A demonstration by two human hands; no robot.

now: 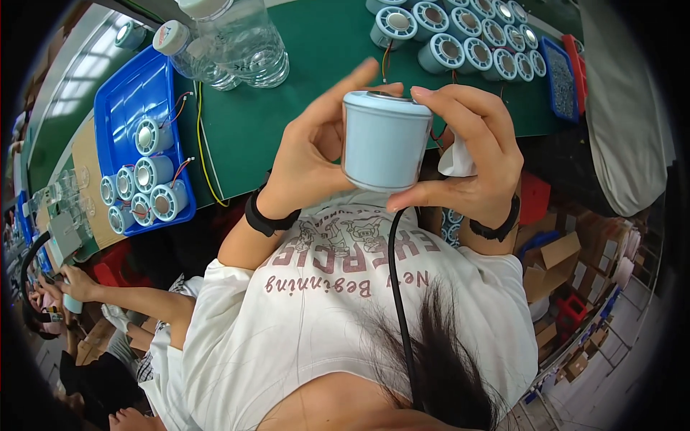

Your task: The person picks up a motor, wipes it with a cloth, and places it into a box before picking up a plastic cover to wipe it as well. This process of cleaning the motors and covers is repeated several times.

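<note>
A light blue, cup-shaped cylindrical unit (pixel 386 144) is held up in front of my chest, its smooth side facing me. My left hand (pixel 310 140) grips its left side, the thumb low against the wall and the index finger stretched up and away. From the right, my right hand (pixel 478 147) holds it between fingertips on the top rim and a thumb at the bottom edge. Part of a dark round top shows near those fingertips. A white piece (pixel 457 158) sits by the right palm; what it is I cannot make out.
Similar units (pixel 463 54) with silver centres and thin wires stand in rows on the green table (pixel 316 86). A blue tray (pixel 133 79) at left holds several more. Clear bottles (pixel 244 50) stand nearby. A small blue bin (pixel 559 79) is at right. A co-worker's hand (pixel 80 284) shows at far left.
</note>
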